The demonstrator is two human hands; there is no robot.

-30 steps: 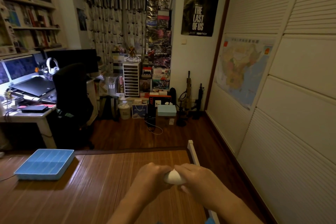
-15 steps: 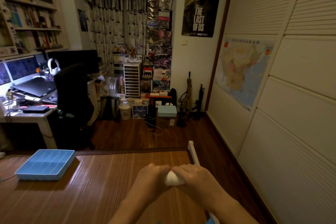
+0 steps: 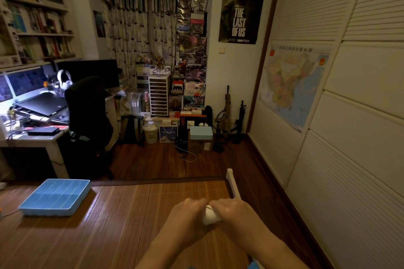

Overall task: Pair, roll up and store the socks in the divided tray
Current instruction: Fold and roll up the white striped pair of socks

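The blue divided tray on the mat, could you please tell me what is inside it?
Inside the blue plastic divided tray only bare dividers show, no socks. Its near wall may hide a strip of the closest compartments.

- L hand (image 3: 188, 214): back up, fingers curled down, grips white sock roll (image 3: 210, 218) on the roll's 9 o'clock side.
- R hand (image 3: 235, 212): back up, fingers curled over the roll from its 3 o'clock side.
- Fingertips of both hands meet at roll's 12 o'clock.
- L forearm (image 3: 161, 247): bare, enters at btm edge, runs twd 1 o'clock.
- R forearm (image 3: 271, 244): bare, enters btm right, runs twd 10 o'clock.
- Arms form a V, apex at the hands.
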